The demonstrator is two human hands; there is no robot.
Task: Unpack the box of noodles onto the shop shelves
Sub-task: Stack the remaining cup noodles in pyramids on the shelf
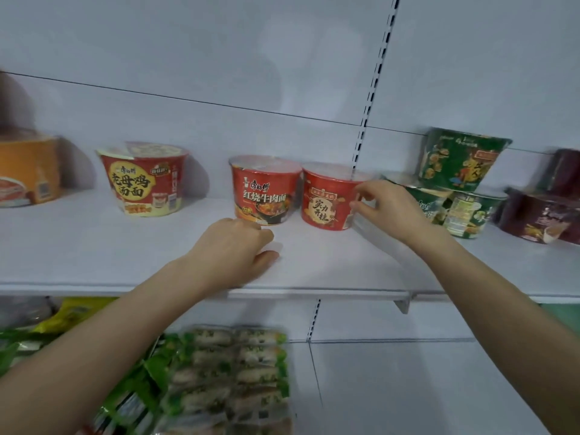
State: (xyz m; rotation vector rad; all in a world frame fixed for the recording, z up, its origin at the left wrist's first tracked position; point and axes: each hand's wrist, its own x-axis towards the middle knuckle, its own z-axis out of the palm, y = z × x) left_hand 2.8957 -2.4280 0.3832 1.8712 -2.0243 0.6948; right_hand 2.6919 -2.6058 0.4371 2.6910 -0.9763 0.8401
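The right hand (387, 208) is at the right flank of a red noodle bowl with a gold label (324, 200), thumb and curled fingers gripping its wall just under the rim. The bowl stands upright on the white shelf (94, 246), close to the back panel. The left hand (238, 249) rests on the shelf board nearer the front edge, fingers loosely curled and holding nothing, its knuckles just in front of a red beef noodle bowl (266, 196). That bowl stands upright immediately left of the gripped one; whether the two touch is hard to tell.

Further left, well apart, stands a red and yellow chicken soup noodle bowl (142, 180), and at the far left edge an orange tub (28, 171), blurred. To the right of the right hand are green noodle bowls (470, 211), with another green bowl (464, 161) stacked on top, and past them dark maroon bowls (539, 218). A slotted upright (373, 80) runs up the back panel behind the gripped bowl. On the lower shelf lie green-edged clear packets (226, 372) and a yellow bag (75, 312).
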